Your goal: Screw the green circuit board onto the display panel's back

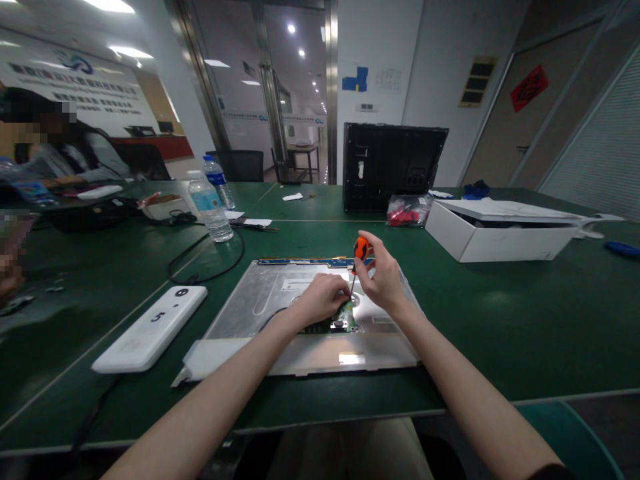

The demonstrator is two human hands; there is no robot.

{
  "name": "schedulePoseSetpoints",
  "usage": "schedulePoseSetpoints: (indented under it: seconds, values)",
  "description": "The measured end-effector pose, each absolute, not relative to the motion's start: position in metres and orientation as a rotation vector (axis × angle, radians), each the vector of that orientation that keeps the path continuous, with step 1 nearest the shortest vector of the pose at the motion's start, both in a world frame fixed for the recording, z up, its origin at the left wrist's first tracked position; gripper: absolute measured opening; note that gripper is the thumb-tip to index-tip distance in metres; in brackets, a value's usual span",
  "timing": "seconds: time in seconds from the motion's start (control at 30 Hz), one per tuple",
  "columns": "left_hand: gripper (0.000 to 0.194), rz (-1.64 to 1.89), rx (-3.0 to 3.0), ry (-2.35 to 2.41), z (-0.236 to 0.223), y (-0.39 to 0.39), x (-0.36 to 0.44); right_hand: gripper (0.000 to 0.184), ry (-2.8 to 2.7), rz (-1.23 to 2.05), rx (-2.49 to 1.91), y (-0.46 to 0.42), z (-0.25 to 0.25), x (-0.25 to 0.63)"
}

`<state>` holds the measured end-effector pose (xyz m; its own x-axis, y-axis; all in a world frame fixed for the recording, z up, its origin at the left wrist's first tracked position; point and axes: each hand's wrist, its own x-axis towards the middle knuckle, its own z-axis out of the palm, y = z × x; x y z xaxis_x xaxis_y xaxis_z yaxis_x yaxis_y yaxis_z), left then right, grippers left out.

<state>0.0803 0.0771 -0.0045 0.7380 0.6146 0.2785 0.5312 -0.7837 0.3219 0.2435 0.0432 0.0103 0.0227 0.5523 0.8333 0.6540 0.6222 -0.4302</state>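
We sit at a wide, smooth green table (500, 320), and on its near middle part lies a flat, rectangular, silver metal panel (250, 307). Over the centre of this panel is our bare left hand (325, 297), its fingers drawn together; we cannot tell if they pinch something. Our bare right hand (383, 273), to the right and a little farther, is clamped by the fingertips on a small screwdriver with an orange and black handle (361, 248). Its thin shaft goes down, nearly upright, to a green circuit board (346, 320), partly hidden by the left hand. To do this well, we should hold the shaft straight, press gently, and steady the board with the left fingers near the tip. Whether the tip sits in a screw is too small to see.
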Motion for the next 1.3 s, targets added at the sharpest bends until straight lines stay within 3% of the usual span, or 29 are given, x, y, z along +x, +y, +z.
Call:
schedulePoseSetpoints:
  seconds: [0.2,0.47,0.77,0.97,1.3]
  values:
    - [0.014,0.563,2.72,0.918,-0.0046,0.0767,0.08,0.038,-1.61,-0.116,-1.032,0.0444,0.0123,0.2446]
    - [0.015,0.559,2.718,0.904,-0.0038,0.0766,0.0803,0.047,-1.685,-0.136,-1.018,0.0414,0.0137,0.2433]
    - [0.016,0.556,2.723,0.917,-0.0047,0.0766,0.0804,0.039,-1.618,-0.156,-1.072,0.0439,0.0148,0.2455]
    - [0.016,0.546,2.725,0.92,-0.003,0.0758,0.0809,0.051,-1.611,-0.145,-1.073,0.0429,0.0129,0.2433]
    - [0.016,0.538,2.723,0.929,-0.0005,0.0742,0.0813,0.04,-1.591,-0.136,-1.068,0.0448,0.0133,0.2458]
